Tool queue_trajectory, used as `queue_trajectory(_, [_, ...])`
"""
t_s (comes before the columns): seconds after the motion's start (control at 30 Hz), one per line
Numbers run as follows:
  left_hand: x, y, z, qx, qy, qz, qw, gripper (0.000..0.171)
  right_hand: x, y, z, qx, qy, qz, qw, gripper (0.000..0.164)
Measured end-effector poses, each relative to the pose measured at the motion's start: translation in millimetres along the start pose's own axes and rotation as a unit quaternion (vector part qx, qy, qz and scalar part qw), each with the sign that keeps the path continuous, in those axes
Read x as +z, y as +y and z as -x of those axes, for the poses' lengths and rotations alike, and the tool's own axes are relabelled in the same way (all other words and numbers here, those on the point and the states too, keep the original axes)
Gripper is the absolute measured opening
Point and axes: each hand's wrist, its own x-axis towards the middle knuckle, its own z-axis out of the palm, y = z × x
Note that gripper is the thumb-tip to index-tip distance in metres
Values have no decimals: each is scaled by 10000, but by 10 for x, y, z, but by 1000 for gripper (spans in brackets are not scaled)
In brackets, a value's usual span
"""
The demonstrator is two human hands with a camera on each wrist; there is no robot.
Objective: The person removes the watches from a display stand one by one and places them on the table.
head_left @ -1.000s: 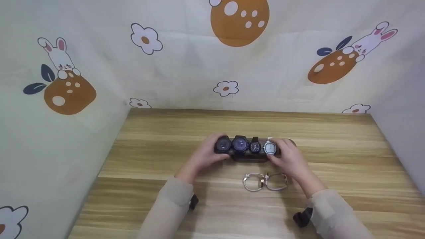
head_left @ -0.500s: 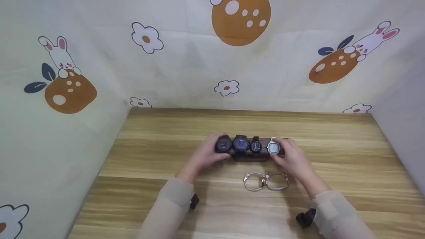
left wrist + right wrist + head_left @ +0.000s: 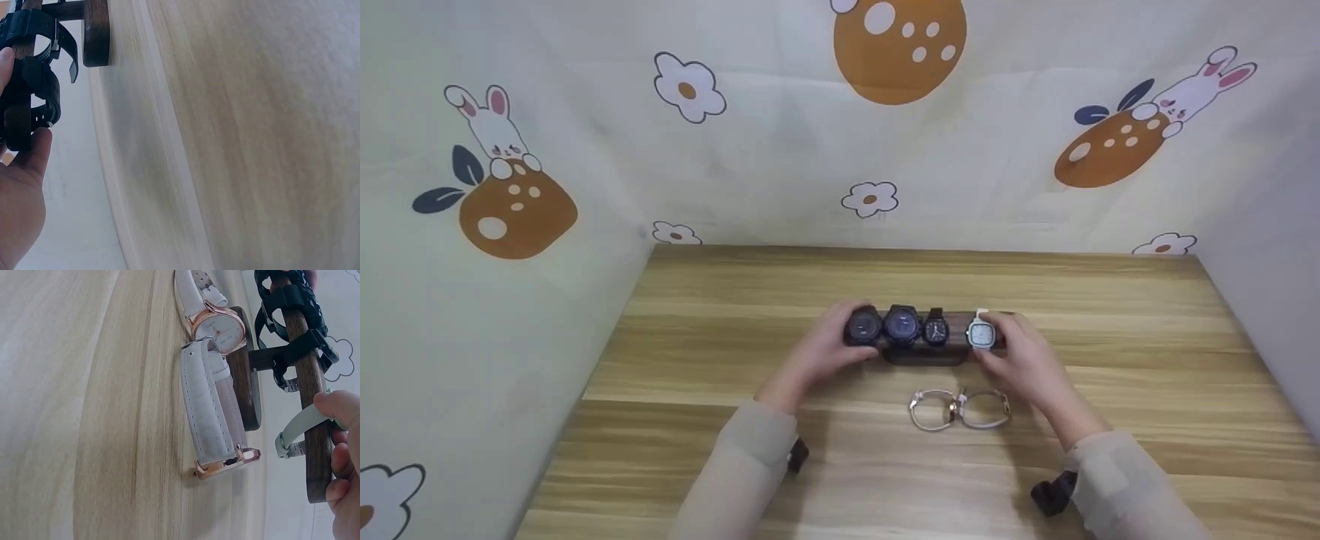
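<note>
A dark wooden watch stand (image 3: pixel 958 339) bears several watches on its raised bar. My left hand (image 3: pixel 826 343) wraps round the bar's left end, fingers and thumb about the leftmost black watch (image 3: pixel 863 327). Beside it sit a second bulky black watch (image 3: pixel 901 325) and a smaller black square watch (image 3: pixel 935 331). Toward the right end, my right hand (image 3: pixel 1024 356) pinches a pale mint square watch (image 3: pixel 981 334). The right wrist view shows the mint strap (image 3: pixel 304 423) looped round the bar, my thumb on it and fingers behind. In the left wrist view, my thumb (image 3: pixel 40 149) presses near a black strap.
Two white-strapped watches stand on edge in front of the stand, the left one (image 3: pixel 934 411) touching the right one (image 3: pixel 985 411); their cases are rose gold. The wooden table (image 3: pixel 720 315) ends at a printed cloth backdrop (image 3: pixel 780 172).
My right hand has slid the mint watch to the right along the bar, opening a gap beside the small black watch. The left hand has stayed in place.
</note>
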Motion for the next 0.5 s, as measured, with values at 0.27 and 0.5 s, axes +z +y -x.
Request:
queue_trajectory(0.27, [-3,10,-4,-22,-3,-64,10000,73,-24,46,12,-77,180,17,9998,55])
queue_trajectory(0.5, [-3,9,13,-51,37,-145,9999,73,-28,95,30,-274,381,37,9989,54])
